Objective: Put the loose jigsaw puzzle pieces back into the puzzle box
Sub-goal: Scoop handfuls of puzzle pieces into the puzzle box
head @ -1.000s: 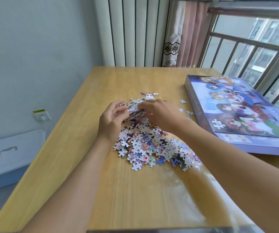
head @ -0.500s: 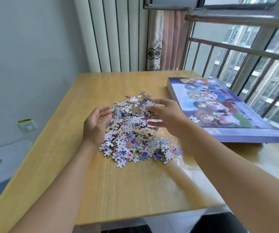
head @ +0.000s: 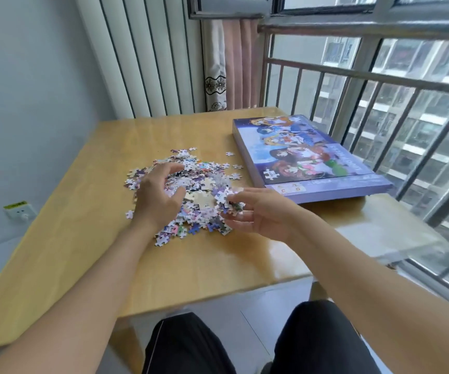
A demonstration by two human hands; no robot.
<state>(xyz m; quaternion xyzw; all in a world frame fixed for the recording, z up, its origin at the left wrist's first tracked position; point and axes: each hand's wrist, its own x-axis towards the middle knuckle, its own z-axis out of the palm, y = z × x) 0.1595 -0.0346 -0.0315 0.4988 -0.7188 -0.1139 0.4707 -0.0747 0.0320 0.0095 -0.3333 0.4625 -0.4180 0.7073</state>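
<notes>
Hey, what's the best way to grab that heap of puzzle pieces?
Scoop the heap of puzzle pieces at its base from both sides, left hand and right hand cupped inward. It lies loose and flat on the table, so a top grip would likely lift only a few.

Wooden table [head: 88,238] beside barred window [head: 380,109], daylit.
</notes>
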